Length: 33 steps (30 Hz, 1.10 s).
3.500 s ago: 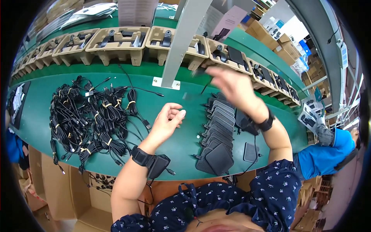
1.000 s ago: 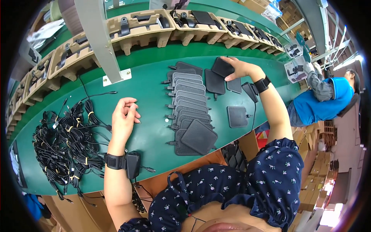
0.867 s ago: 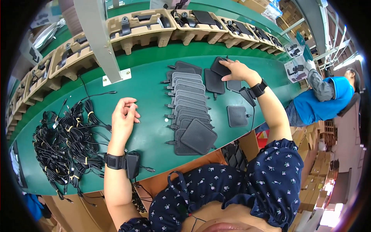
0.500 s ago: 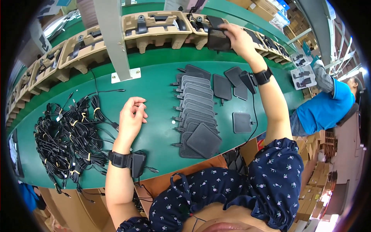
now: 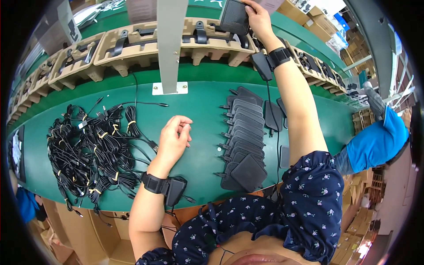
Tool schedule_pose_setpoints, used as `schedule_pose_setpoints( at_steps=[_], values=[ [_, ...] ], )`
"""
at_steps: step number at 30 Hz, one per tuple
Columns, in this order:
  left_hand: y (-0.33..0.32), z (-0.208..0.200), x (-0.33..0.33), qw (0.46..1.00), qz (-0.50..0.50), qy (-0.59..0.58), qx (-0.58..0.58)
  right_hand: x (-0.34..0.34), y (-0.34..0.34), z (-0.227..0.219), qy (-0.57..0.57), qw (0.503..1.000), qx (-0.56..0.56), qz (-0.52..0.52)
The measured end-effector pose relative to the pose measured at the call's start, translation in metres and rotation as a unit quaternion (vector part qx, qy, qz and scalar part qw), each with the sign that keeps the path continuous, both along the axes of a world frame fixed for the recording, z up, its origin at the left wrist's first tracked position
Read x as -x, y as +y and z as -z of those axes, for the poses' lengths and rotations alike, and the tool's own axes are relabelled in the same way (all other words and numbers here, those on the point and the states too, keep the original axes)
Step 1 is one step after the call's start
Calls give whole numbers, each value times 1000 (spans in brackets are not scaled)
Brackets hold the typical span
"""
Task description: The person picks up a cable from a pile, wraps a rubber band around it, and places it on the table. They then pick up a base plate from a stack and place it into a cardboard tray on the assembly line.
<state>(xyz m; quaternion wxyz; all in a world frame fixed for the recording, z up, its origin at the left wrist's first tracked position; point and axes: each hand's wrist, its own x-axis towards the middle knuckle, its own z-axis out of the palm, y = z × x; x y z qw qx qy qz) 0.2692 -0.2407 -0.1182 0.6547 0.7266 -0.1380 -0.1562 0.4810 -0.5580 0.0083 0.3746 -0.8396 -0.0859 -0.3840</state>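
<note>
At the far edge, above the moulded trays, my right hand (image 5: 259, 20) grips a black square pad (image 5: 235, 18) with a mesh face by its right side. My left hand (image 5: 174, 139) hovers over or rests on the green table, fingers loosely curled and nothing visible in them. To its right lies an overlapping row of black pads (image 5: 247, 128) with short stems pointing left; one pad (image 5: 248, 173) lies askew on the near end. On its left is a heap of black cables (image 5: 95, 154), bundled with pale ties.
Brown moulded trays (image 5: 128, 51) holding black parts line the table's far side. A grey metal post (image 5: 170, 48) rises from the far edge. More pads (image 5: 272, 117) lie partly behind my right arm. A person in blue (image 5: 377, 141) stands at right.
My right hand has carried the black pad farther away and up, from over a tray to beyond the tray row. The view has shifted; my left hand keeps its curled pose.
</note>
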Motion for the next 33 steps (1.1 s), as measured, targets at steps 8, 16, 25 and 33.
schedule_pose_setpoints(
  at_steps=[8,16,25,33],
  values=[
    [-2,-6,1,1000,1,-3,-10,0,-3,36,112,942,296,111],
    [0,-5,2,1000,-1,-26,-11,22,-54,21,-1,910,371,186],
    [1,-6,0,1000,-15,14,7,30,-92,61,74,956,263,109],
    [-2,-1,0,999,-13,3,30,23,-91,40,310,826,415,220]
  ],
)
